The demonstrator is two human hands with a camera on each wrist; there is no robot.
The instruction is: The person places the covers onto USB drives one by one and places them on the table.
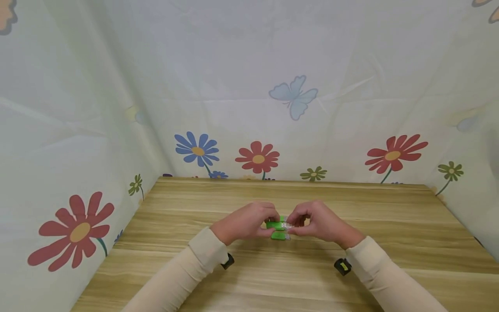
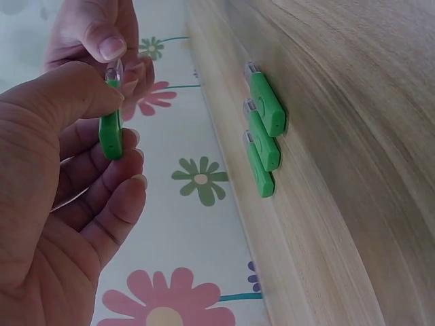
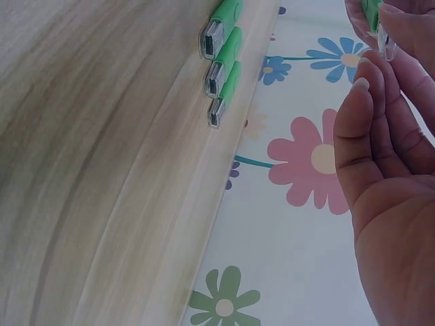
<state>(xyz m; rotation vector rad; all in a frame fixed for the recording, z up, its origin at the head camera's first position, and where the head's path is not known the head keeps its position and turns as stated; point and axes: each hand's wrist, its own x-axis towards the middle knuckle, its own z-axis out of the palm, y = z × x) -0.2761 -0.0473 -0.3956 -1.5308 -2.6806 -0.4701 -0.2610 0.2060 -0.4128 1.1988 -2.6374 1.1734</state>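
My left hand (image 1: 253, 222) pinches the green body of a USB stick (image 2: 110, 132) between thumb and fingers, above the table. Over the stick's metal plug sits a clear cap (image 3: 386, 42), which points toward my right hand (image 1: 321, 222). The thumb and fingertips of that hand pinch the cap's end. Below, three more green USB sticks (image 2: 268, 105) lie in a row on the wooden table, side by side, their clear-capped plugs all facing right in the head view. In that view the hands and the held stick partly cover the row.
The wood-grain table (image 1: 273, 281) reaches back to a white cloth (image 1: 226, 78) printed with flowers and a butterfly, which also hangs at both sides. Black wrist devices (image 1: 343, 266) sit below the light sleeves.
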